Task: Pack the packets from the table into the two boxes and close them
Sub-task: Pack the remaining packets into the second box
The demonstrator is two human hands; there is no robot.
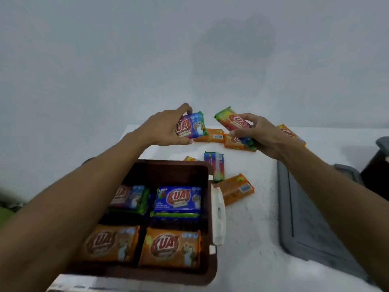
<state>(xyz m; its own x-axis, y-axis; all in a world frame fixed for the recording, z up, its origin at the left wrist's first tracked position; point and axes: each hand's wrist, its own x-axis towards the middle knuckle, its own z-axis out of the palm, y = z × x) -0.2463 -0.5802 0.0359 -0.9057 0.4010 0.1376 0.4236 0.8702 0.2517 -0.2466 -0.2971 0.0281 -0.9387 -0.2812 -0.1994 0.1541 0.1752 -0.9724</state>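
My left hand (pixel 166 127) grips a purple-blue packet (pixel 192 125) above the far end of the brown box (pixel 211 266). My right hand (pixel 264 134) holds a green-red packet (pixel 232 120), tilted, over the table's far side. Inside the brown box lie two orange packets (pixel 170 247) in front and blue packets (pixel 177 200) behind them. Loose on the white table (pixel 252 224) are several orange packets (pixel 236 188) and one blue packet (pixel 214 165).
A grey box lid or box (pixel 305 224) lies at the right under my right forearm. A white latch (pixel 219 216) sits on the brown box's right wall. A dark object (pixel 376 171) stands at the far right edge. A plain wall is behind the table.
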